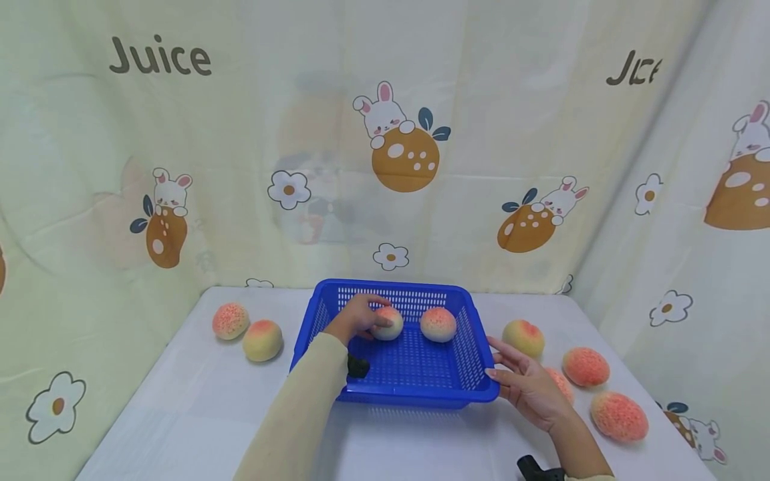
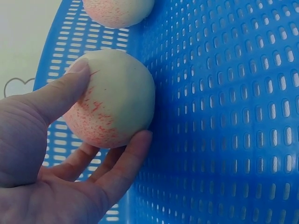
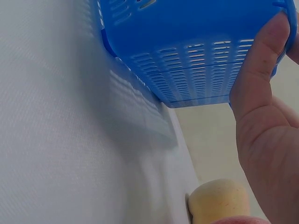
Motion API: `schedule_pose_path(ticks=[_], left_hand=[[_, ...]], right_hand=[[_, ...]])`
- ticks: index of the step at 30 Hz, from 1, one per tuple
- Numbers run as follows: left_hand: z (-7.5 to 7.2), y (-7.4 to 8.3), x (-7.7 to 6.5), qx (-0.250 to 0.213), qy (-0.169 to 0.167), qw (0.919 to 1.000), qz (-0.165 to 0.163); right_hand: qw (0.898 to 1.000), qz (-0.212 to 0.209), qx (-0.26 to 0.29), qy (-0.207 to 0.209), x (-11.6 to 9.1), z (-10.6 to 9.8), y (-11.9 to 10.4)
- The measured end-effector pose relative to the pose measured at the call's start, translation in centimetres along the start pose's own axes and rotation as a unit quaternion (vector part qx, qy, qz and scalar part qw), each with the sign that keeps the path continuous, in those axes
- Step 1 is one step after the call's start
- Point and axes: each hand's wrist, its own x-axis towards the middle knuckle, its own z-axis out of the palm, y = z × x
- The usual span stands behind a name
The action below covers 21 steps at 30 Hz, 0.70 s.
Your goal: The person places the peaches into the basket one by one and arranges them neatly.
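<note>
A blue plastic basket with slotted walls stands in the middle of the white table. Inside it, along the back wall, are two pink-and-cream peaches. My left hand reaches in over the left side and holds the left peach, thumb on one side and fingers curled on the other, as the left wrist view shows. Just right of it sits the other peach, untouched. My right hand grips the basket's right rim near the front corner, with the thumb against the outer wall in the right wrist view.
Two peaches lie left of the basket, a pink one and a yellower one. Several more lie to the right: a yellow one, pink ones, and one partly behind my right hand. A printed curtain hangs behind the table.
</note>
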Motion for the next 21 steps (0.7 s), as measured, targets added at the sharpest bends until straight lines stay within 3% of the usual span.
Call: schedule_pose_path(ticks=[21], left_hand=[[-0.62, 0.52, -0.97, 0.0, 0.01, 0.9999, -0.003]], right_hand=[[1.0, 0.001, -0.004, 0.004, 0.17, 0.09, -0.09]])
